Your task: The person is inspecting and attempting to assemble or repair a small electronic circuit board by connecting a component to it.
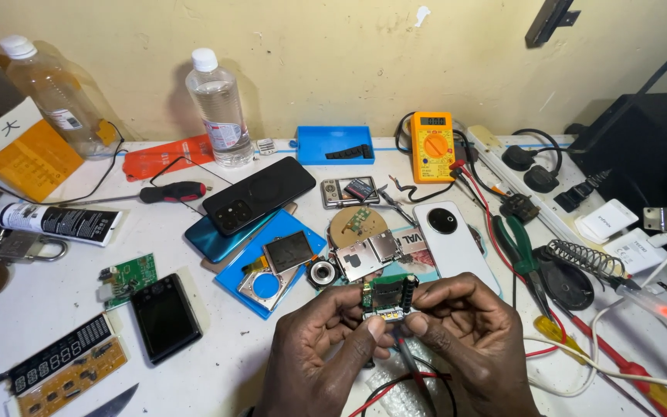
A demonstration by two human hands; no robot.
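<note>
Both my hands hold one small green circuit board [387,296] with a black chip and metal parts, low in the middle of the view. My left hand [314,347] pinches its left and bottom edge with thumb and fingers. My right hand [468,328] grips its right side, thumb under it. Just beyond the board lie a metal frame piece [368,255], a round lens part [323,272] and a small screen module [288,251] on a blue tray [242,270]. A white phone [454,239] lies face down to the right.
A black phone [260,194] lies over a teal phone [218,239]. An orange multimeter [431,147], two clear bottles [219,108], a red-handled screwdriver [171,191], green pliers [520,251], a soldering-iron stand [580,259], a power strip [519,177] and loose boards [71,367] crowd the white table.
</note>
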